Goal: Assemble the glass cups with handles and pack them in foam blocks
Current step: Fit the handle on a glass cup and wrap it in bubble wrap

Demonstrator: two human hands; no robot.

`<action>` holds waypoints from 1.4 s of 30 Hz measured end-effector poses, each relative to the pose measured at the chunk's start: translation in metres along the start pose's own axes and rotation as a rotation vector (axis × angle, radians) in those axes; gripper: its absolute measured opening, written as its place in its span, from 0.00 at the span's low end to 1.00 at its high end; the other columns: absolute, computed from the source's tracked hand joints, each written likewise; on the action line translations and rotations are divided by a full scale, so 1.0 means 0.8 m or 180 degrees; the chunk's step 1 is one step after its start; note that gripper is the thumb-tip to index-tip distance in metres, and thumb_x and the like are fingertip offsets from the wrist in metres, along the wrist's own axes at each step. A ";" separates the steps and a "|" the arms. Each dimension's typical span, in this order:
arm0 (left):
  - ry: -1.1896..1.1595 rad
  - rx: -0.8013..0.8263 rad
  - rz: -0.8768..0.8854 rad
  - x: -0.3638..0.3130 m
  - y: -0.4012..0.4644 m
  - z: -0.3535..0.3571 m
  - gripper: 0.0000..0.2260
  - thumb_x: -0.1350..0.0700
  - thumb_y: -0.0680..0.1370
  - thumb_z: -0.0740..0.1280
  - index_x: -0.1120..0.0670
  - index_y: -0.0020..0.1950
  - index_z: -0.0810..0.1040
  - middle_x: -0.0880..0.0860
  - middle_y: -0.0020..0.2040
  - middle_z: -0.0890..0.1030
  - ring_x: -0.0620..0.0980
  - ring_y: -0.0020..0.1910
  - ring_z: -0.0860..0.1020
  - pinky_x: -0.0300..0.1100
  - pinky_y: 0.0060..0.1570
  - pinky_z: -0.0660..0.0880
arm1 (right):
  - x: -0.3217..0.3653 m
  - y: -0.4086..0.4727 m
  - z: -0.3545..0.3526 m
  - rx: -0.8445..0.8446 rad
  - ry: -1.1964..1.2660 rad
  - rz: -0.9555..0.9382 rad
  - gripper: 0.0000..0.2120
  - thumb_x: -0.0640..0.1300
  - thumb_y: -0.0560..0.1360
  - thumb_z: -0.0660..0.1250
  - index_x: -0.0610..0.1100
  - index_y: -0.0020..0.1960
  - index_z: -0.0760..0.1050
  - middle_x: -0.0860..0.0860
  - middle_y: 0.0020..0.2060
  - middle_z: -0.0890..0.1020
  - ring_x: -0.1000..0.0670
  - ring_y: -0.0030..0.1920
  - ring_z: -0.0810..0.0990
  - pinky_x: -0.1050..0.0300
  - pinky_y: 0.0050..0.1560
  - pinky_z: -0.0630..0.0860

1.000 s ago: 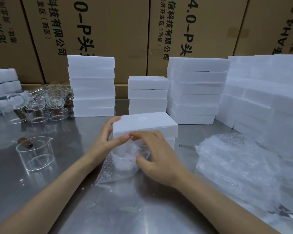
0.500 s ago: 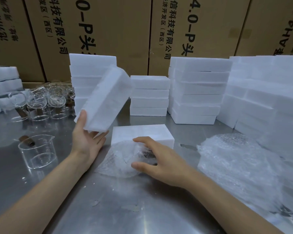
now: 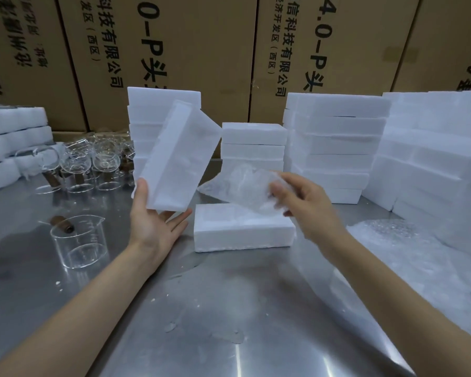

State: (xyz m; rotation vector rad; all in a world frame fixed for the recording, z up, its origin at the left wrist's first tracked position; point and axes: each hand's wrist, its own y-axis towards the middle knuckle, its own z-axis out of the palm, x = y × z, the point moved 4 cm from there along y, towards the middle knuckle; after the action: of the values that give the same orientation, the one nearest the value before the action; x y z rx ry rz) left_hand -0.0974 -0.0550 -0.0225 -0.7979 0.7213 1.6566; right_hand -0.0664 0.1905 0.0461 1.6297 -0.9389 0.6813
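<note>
From the head camera, the left hand [image 3: 154, 227] holds a tilted foam lid [image 3: 178, 159] up, thumb on its edge. The right hand [image 3: 307, 210] grips a cup wrapped in bubble wrap [image 3: 242, 186] just above the open foam block [image 3: 242, 229] on the metal table [image 3: 229, 322].

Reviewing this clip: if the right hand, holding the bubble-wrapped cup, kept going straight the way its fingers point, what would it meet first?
Probably the tilted foam lid held up by the left hand. The right hand points leftward over the foam base; depth is unclear, so its bubble-wrapped cup might pass behind.
</note>
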 end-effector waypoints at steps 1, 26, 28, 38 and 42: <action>0.0015 -0.0003 -0.0012 0.000 0.000 0.000 0.24 0.31 0.74 0.59 0.46 0.60 0.75 0.55 0.60 0.79 0.60 0.57 0.79 0.57 0.67 0.68 | 0.003 0.009 0.001 -0.0002 -0.0138 -0.0062 0.07 0.45 0.77 0.64 0.53 0.54 0.77 0.63 0.35 0.80 0.65 0.33 0.76 0.73 0.34 0.71; 0.0237 0.0067 0.0127 -0.001 -0.006 0.008 0.22 0.35 0.76 0.60 0.43 0.66 0.70 0.55 0.61 0.80 0.59 0.52 0.82 0.58 0.66 0.69 | -0.054 0.047 0.047 0.1160 -0.1615 0.0036 0.15 0.46 0.75 0.68 0.53 0.61 0.76 0.64 0.41 0.74 0.62 0.41 0.72 0.68 0.45 0.65; 0.0269 0.0098 0.0151 -0.002 -0.007 0.009 0.20 0.35 0.76 0.60 0.43 0.63 0.72 0.55 0.61 0.79 0.59 0.53 0.82 0.57 0.66 0.69 | -0.060 0.042 0.046 0.1041 -0.1637 0.0011 0.15 0.47 0.75 0.68 0.54 0.61 0.76 0.59 0.44 0.77 0.62 0.41 0.72 0.65 0.47 0.65; 0.1195 0.0170 0.0697 -0.005 -0.023 0.022 0.21 0.37 0.72 0.65 0.42 0.61 0.71 0.48 0.62 0.77 0.47 0.57 0.78 0.44 0.62 0.70 | -0.050 0.024 0.015 -0.0281 -0.0375 0.0044 0.09 0.48 0.77 0.64 0.54 0.57 0.74 0.60 0.49 0.80 0.60 0.54 0.77 0.70 0.54 0.69; 0.2337 0.0470 0.1873 -0.015 -0.044 0.038 0.25 0.34 0.69 0.62 0.42 0.63 0.67 0.41 0.62 0.70 0.29 0.57 0.70 0.25 0.55 0.66 | -0.035 0.016 -0.012 -0.0961 0.0436 0.0304 0.08 0.51 0.79 0.58 0.56 0.53 0.75 0.57 0.49 0.80 0.56 0.53 0.78 0.63 0.53 0.72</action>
State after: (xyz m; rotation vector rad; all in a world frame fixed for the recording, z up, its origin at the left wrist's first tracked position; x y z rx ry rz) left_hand -0.0650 -0.0303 0.0033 -1.1738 1.7006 1.7746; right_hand -0.0918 0.2048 0.0319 1.2639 -0.9728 0.6716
